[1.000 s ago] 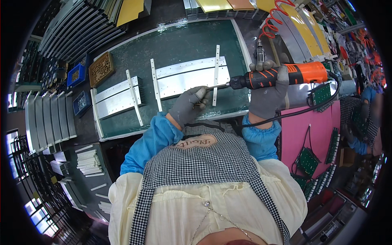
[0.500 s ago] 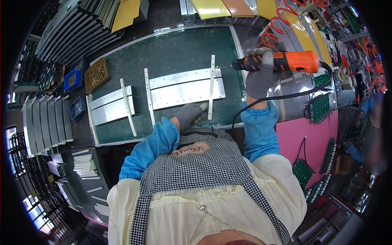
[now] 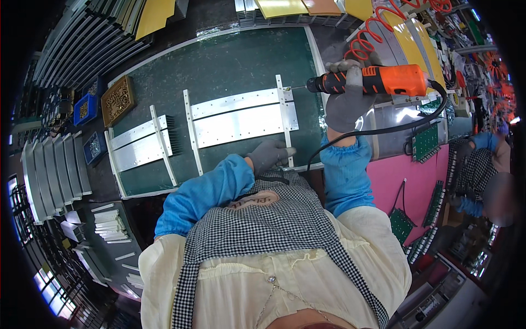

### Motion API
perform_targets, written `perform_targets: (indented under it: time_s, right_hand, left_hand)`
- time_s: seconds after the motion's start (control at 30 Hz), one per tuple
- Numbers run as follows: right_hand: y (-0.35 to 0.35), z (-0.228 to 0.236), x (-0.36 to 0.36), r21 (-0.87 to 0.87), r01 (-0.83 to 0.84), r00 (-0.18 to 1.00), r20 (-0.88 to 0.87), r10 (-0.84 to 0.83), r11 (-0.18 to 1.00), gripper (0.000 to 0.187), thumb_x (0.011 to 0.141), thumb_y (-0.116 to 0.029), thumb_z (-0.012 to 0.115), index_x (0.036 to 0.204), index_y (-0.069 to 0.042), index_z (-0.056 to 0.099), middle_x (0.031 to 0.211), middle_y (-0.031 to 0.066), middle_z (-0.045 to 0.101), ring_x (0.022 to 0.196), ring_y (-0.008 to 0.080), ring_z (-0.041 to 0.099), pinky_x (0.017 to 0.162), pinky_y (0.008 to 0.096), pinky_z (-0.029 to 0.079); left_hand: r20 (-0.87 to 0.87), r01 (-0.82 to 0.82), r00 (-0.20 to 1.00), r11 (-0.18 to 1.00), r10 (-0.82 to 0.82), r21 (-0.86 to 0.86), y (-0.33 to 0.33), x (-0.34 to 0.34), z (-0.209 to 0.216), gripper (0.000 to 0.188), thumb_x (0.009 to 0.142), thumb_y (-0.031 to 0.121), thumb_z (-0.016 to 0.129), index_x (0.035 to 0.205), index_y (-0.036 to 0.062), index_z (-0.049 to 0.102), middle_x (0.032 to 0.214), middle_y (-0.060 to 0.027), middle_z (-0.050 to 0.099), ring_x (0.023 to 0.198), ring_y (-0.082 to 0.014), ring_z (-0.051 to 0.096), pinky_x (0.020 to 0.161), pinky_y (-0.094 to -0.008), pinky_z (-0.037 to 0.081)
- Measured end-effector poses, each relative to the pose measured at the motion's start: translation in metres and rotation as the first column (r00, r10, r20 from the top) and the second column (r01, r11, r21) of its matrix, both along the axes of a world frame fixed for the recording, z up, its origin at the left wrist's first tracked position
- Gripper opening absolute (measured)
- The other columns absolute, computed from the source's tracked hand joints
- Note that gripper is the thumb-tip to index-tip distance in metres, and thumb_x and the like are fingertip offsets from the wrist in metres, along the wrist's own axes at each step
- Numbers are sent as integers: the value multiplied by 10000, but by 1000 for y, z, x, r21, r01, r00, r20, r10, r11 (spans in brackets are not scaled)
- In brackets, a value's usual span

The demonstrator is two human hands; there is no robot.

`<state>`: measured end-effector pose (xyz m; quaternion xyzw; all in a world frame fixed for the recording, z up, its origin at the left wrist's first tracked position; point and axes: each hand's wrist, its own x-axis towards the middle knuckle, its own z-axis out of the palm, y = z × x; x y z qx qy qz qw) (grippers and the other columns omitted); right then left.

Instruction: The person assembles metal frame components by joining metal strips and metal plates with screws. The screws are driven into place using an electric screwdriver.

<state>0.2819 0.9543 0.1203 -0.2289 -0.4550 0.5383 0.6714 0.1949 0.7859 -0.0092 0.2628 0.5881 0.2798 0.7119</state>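
Observation:
My right hand (image 3: 350, 98), in a grey glove, is wrapped around an orange and black electric screwdriver (image 3: 383, 80). The tool lies sideways, its thin bit pointing left, and the tip meets the upper part of a white drilled strip (image 3: 284, 118). This strip crosses the right end of two shiny metal plates (image 3: 241, 125). At the strip's near end, the fingers of my gloved left hand (image 3: 269, 155) close over it; the thumb side is partly hidden. Another white strip (image 3: 193, 129) crosses the plates' left end.
A second plate set with strips (image 3: 137, 143) lies left on the green mat (image 3: 230, 60). Beyond it stand a brown tray of screws (image 3: 127, 109) and blue bins (image 3: 86, 109). A black cable (image 3: 383, 130) loops from the screwdriver. A red coiled hose (image 3: 359, 46) hangs behind; another person (image 3: 482, 164) is at the right.
The screwdriver has shifted slightly left, bringing its bit to the strip. My left hand has moved right onto the strip's near end, which has swung right.

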Motion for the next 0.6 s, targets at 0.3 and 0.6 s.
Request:
perform_targets:
  time_s: [0.3, 0.6]
  right_hand:
    - [3, -3, -5, 21, -32, 999, 20, 31, 999, 623, 843, -63, 634, 1398, -42, 351, 864, 79, 615, 744, 191, 647, 765, 422, 587]
    - [4, -8, -8, 38, -86, 996, 24, 85, 996, 620, 867, -60, 645, 1413, -52, 351, 882, 72, 635, 781, 197, 663, 780, 407, 578]
  left_hand:
    - [23, 27, 999, 999, -26, -19, 9, 1, 2, 369, 901, 370, 695, 836, 7, 691, 653, -27, 586, 542, -86, 504, 496, -246, 411]
    - [7, 42, 999, 998, -41, -51, 13, 2, 6, 352, 903, 361, 693, 800, 25, 676, 617, -12, 565, 505, -81, 477, 466, -238, 389]
